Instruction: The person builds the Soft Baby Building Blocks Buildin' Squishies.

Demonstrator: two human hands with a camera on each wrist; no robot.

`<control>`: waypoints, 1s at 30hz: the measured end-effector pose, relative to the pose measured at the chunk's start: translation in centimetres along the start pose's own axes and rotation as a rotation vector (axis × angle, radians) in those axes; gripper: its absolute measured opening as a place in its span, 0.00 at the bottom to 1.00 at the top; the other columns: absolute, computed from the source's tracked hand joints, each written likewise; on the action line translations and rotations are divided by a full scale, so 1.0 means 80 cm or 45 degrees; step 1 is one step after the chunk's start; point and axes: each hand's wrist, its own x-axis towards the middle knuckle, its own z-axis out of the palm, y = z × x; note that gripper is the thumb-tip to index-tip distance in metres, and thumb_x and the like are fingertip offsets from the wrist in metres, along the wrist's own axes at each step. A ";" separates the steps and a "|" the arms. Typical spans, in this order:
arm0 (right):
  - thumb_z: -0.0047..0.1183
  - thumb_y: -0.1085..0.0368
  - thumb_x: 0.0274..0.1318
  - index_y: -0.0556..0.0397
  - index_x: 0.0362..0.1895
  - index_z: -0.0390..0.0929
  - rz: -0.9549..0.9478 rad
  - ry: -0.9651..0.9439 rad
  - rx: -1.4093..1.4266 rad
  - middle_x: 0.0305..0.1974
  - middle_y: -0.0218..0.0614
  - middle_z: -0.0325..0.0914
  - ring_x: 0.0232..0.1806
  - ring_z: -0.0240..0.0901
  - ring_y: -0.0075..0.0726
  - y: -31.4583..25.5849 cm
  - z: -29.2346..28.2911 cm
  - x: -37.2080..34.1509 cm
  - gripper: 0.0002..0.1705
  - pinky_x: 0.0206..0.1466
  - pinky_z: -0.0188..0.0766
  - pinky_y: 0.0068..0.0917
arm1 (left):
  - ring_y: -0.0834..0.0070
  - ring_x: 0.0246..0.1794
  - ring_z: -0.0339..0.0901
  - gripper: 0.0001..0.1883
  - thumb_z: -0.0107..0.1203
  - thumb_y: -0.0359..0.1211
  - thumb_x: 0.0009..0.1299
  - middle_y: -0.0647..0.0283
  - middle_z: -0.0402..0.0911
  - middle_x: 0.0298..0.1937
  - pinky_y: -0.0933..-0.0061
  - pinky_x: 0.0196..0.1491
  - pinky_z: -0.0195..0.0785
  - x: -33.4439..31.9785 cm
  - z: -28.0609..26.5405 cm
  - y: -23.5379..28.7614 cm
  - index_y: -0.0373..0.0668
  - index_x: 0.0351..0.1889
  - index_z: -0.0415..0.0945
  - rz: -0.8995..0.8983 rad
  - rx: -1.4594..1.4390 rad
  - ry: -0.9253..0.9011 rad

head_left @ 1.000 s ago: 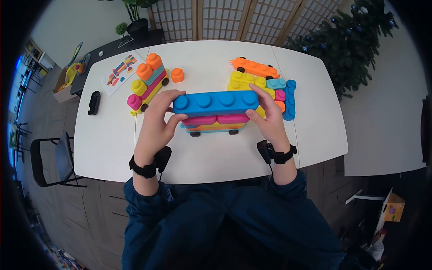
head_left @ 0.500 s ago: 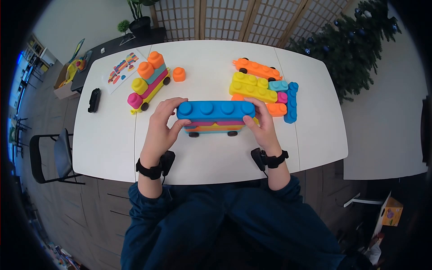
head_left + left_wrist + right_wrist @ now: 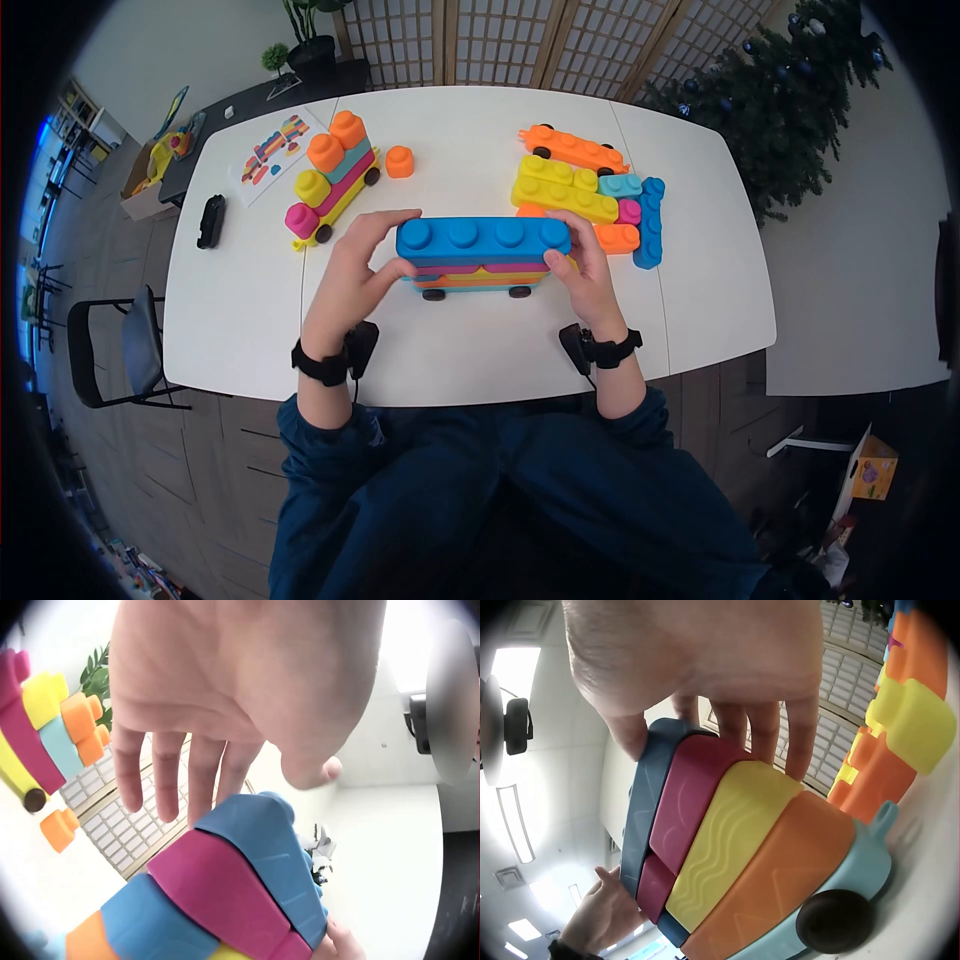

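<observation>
A long blue block (image 3: 485, 241) with a row of round studs lies on top of a stack of toy blocks on wheels. Under it come pink blocks (image 3: 694, 787), a yellow block (image 3: 731, 832), an orange block (image 3: 780, 862) and a light blue wheeled base (image 3: 870, 859). My right hand (image 3: 590, 275) pinches the right end of the long blue block, thumb in front and fingers behind. At the left end is my left hand (image 3: 350, 270), its fingers fairly straight and its fingertips right at the block's edge.
At the left stands another wheeled stack (image 3: 340, 190), with a loose orange block (image 3: 399, 161) beside it. A picture sheet (image 3: 270, 155) and a black object (image 3: 211, 222) lie farther left. Back right are an orange wheeled base (image 3: 575, 150), yellow blocks (image 3: 565, 200) and a blue block (image 3: 649, 225).
The long blue block has come down closer onto the stack, hiding more of the pink blocks. My right hand has shifted slightly left; the left fingers have loosened at their end.
</observation>
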 end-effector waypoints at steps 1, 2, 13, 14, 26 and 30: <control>0.62 0.56 0.65 0.55 0.66 0.70 0.009 -0.001 -0.005 0.59 0.41 0.77 0.61 0.74 0.36 0.000 -0.001 0.000 0.30 0.68 0.67 0.33 | 0.61 0.53 0.80 0.24 0.66 0.32 0.67 0.57 0.83 0.58 0.65 0.54 0.73 0.007 -0.004 -0.015 0.40 0.62 0.77 -0.055 -0.151 -0.025; 0.62 0.56 0.65 0.55 0.66 0.70 0.006 0.004 -0.005 0.59 0.41 0.77 0.61 0.74 0.36 -0.001 -0.001 0.001 0.30 0.68 0.67 0.33 | 0.62 0.53 0.80 0.23 0.63 0.30 0.69 0.57 0.83 0.58 0.65 0.55 0.73 0.017 -0.004 -0.028 0.40 0.63 0.76 -0.107 -0.302 -0.052; 0.62 0.56 0.65 0.55 0.67 0.70 0.005 -0.013 -0.041 0.61 0.40 0.75 0.62 0.74 0.36 0.000 -0.002 0.000 0.31 0.68 0.67 0.33 | 0.49 0.56 0.80 0.22 0.60 0.26 0.68 0.48 0.80 0.58 0.56 0.58 0.76 0.143 0.058 -0.175 0.37 0.61 0.75 -0.155 0.580 -0.166; 0.62 0.56 0.65 0.55 0.67 0.70 0.005 -0.006 -0.044 0.61 0.40 0.75 0.62 0.74 0.36 -0.001 -0.002 -0.001 0.31 0.68 0.67 0.33 | 0.49 0.55 0.80 0.22 0.60 0.25 0.67 0.48 0.81 0.56 0.55 0.57 0.77 0.145 0.062 -0.181 0.36 0.61 0.75 -0.210 0.624 -0.243; 0.61 0.56 0.66 0.55 0.68 0.69 -0.021 -0.014 -0.051 0.62 0.40 0.75 0.63 0.74 0.37 0.002 -0.001 0.000 0.31 0.69 0.67 0.33 | 0.69 0.54 0.79 0.22 0.69 0.30 0.61 0.60 0.78 0.50 0.71 0.55 0.77 0.103 -0.029 -0.002 0.42 0.54 0.80 -0.025 -0.171 0.035; 0.61 0.56 0.66 0.55 0.68 0.69 0.015 -0.013 0.000 0.61 0.40 0.77 0.62 0.74 0.37 0.004 0.000 -0.001 0.31 0.68 0.67 0.33 | 0.72 0.55 0.77 0.22 0.70 0.29 0.60 0.63 0.77 0.52 0.71 0.57 0.75 0.063 -0.049 0.027 0.42 0.53 0.81 0.039 -0.469 -0.134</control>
